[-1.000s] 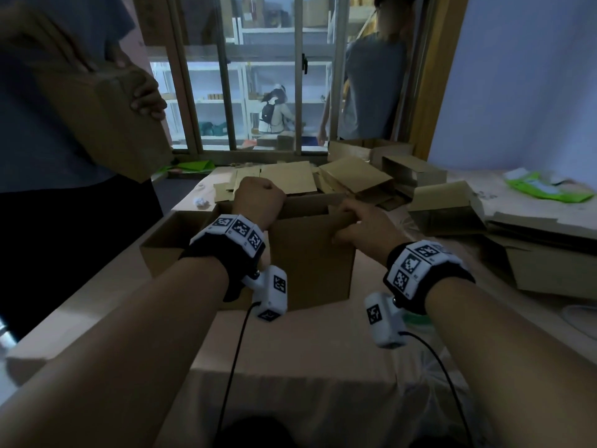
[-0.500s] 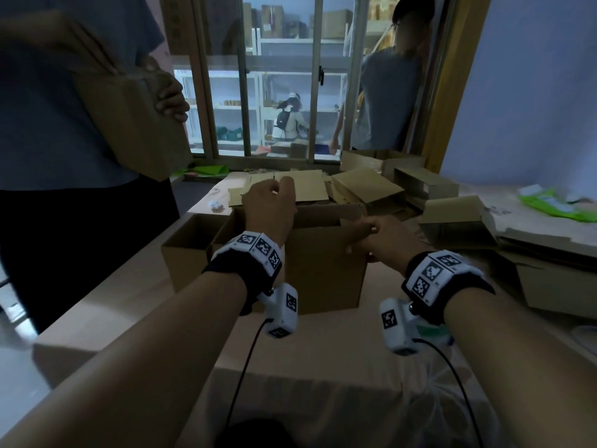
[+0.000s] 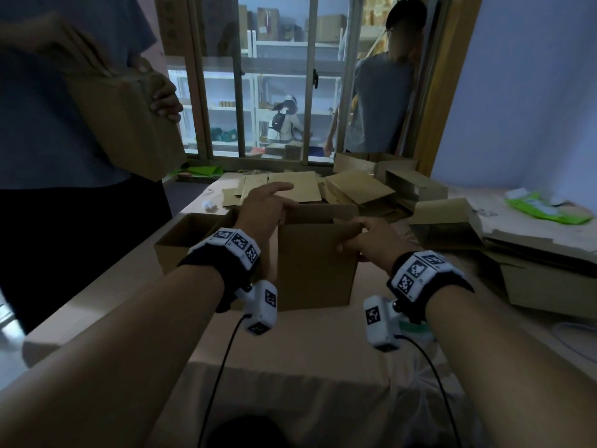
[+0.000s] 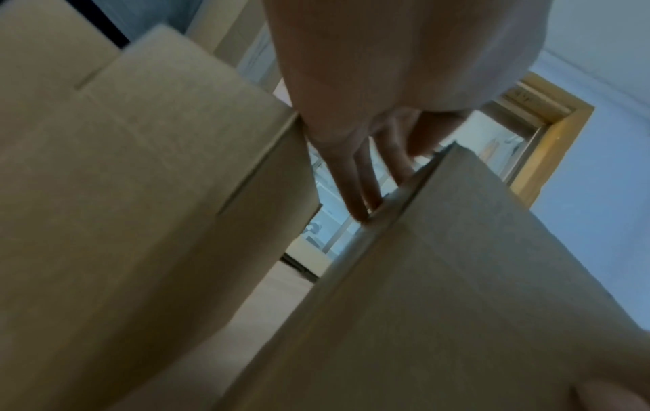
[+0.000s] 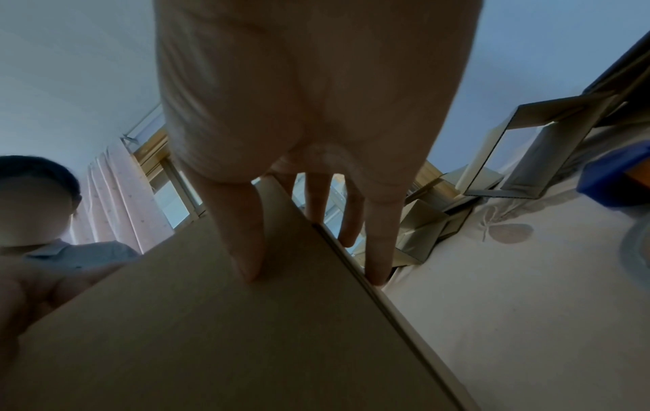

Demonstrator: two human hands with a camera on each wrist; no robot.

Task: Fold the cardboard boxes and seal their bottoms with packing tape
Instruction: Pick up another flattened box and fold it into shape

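Note:
A brown cardboard box (image 3: pixel 315 266) stands upright on the table (image 3: pixel 307 347) in front of me, its top open. My left hand (image 3: pixel 269 205) lies over the box's top left edge. In the left wrist view its straight fingers (image 4: pixel 359 194) touch the rim of the box (image 4: pixel 457 278). My right hand (image 3: pixel 361 237) pinches the top right corner. In the right wrist view the thumb (image 5: pixel 246 236) presses the near face of the box (image 5: pixel 211 333) while the other fingers reach behind the edge. No tape is visible.
A second open box (image 3: pixel 184 234) stands just left of mine. Flat cardboard sheets (image 3: pixel 290 185) lie at the back, and folded boxes (image 3: pixel 445 224) crowd the right side. A person at left holds a box (image 3: pixel 129 124); another person (image 3: pixel 381 101) stands by the window.
My left hand was a fist on the box's top edge; its fingers have straightened out over the rim. The right hand keeps its grip on the corner.

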